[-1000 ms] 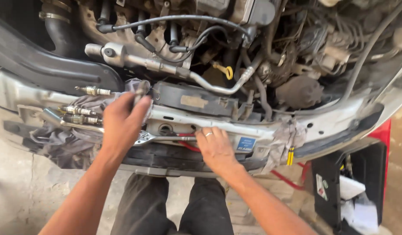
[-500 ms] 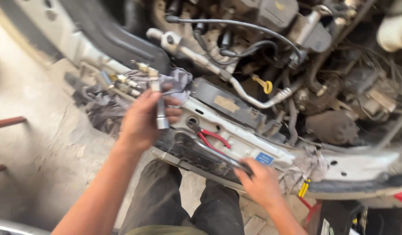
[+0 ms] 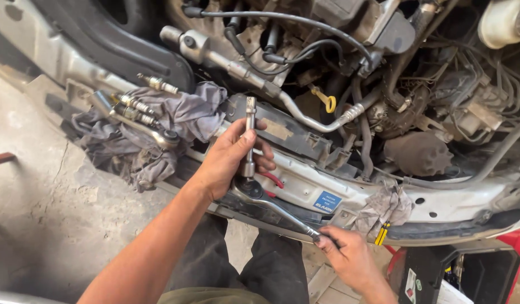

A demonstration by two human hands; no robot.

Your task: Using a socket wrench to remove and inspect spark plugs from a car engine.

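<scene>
My left hand [image 3: 229, 160] grips a silver socket extension bar [image 3: 250, 135] held upright, its lower end seated in the head of a ratchet wrench [image 3: 274, 205]. My right hand [image 3: 350, 259] holds the ratchet's handle end, low and to the right. Both hands hover over the silver front crossmember [image 3: 305, 186] of an open engine bay. A grey rag [image 3: 158, 126] lies left of my left hand with several spark plugs [image 3: 137, 106] and another ratchet tool [image 3: 139, 126] resting on it.
Engine parts fill the top: black ignition leads [image 3: 282, 25], a metal pipe [image 3: 254, 76], a yellow dipstick ring [image 3: 329, 102]. Red-handled pliers [image 3: 274, 180] peek out under my left hand. A crumpled rag [image 3: 384, 205] sits on the crossmember's right. Concrete floor [image 3: 40, 208] lies to the left.
My left hand lifted the extension bar away from the rag and moved right; my right hand picked up the ratchet, and the bar now sits on its head. The camera swung left.
</scene>
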